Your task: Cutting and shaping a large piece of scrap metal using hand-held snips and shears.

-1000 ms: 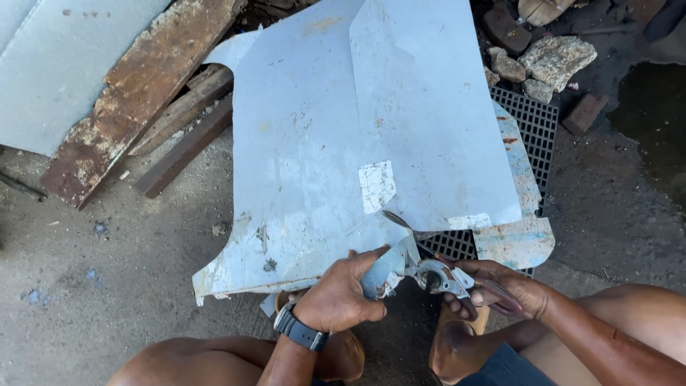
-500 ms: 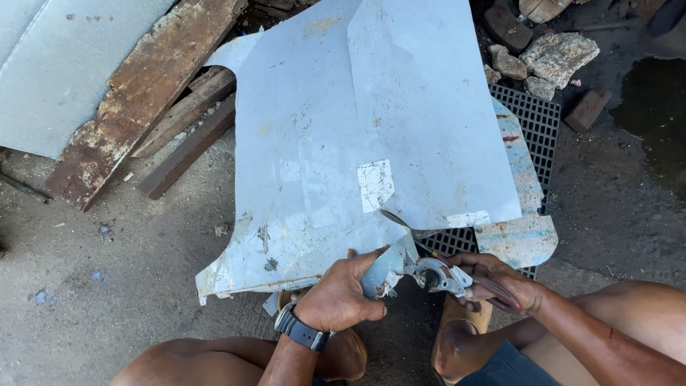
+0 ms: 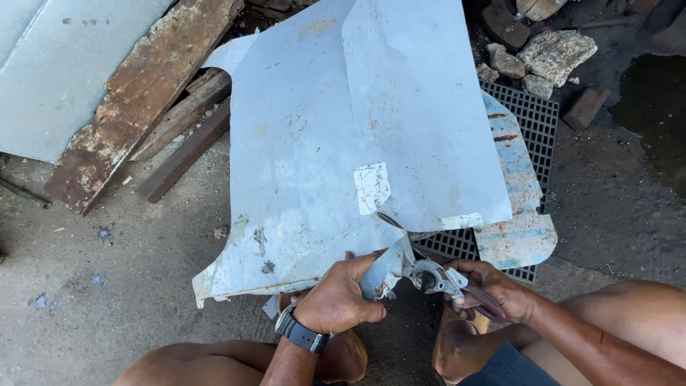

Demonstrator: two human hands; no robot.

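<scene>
We are sitting low on the concrete floor (image 3: 128, 286), with our knees on each side of the work. A big, thin metal sheet (image 3: 321, 157) lies in front of us. It is pale blue-grey, with old torn stickers on it, and it bends up a little in the middle.

Our left hand (image 3: 336, 304) is curled shut around the near edge of the sheet, pinching a cut strip of it (image 3: 382, 271) and lifting it up. We think we hold it that way so the strip stays out of the way and the sheet does not flop about. A dark watch (image 3: 300, 332) is on that wrist.

Our right hand (image 3: 493, 289) is closed around the handles of the tin snips (image 3: 436, 279). The snips point left, at the sheet edge just beside the left hand, and the blades seem to bite where the strip meets the sheet. We cannot tell how far the blades are closed.

Part of the sheet rests on a black plastic grid (image 3: 529, 136), and a worn, painted metal piece (image 3: 518, 214) lies there too. That may keep the sheet a bit off the floor so the snips can get under it. A rusty wooden plank (image 3: 136, 100) lies to the left, and stones (image 3: 554, 53) sit at the top right.
</scene>
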